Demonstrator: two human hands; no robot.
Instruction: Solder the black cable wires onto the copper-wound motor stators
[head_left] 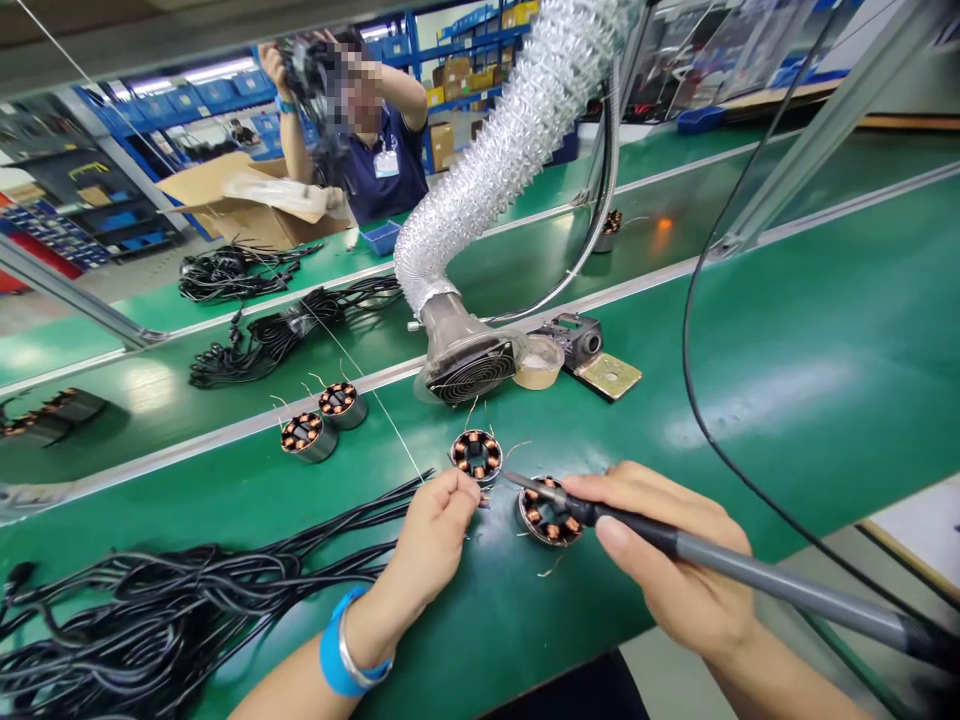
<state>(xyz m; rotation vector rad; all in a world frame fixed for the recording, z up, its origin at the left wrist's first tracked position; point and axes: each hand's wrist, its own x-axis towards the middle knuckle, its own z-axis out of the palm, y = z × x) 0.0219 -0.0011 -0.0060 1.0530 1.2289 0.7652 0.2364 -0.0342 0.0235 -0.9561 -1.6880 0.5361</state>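
Observation:
My right hand (675, 560) is closed around a grey and black soldering iron (720, 565), its tip pointing left, just below a copper-wound stator (476, 455). Under the iron's front part lies a second stator (550, 512). My left hand (442, 520), with a blue band at the wrist, pinches the end of a wire near the first stator; small coloured strands show past the fingertips. Black cables (300, 560) run from the left toward that hand. A thin white strand (375, 395) rises from near the hand to the upper left.
Two more stators (309, 437) stand at the left. A fume extractor (472, 365) hangs ahead, beside a tape roll (540, 362) and a soldering stand (581, 345). A person (386, 150) handles cables across the bench. The iron's cord (694, 390) curves down at the right.

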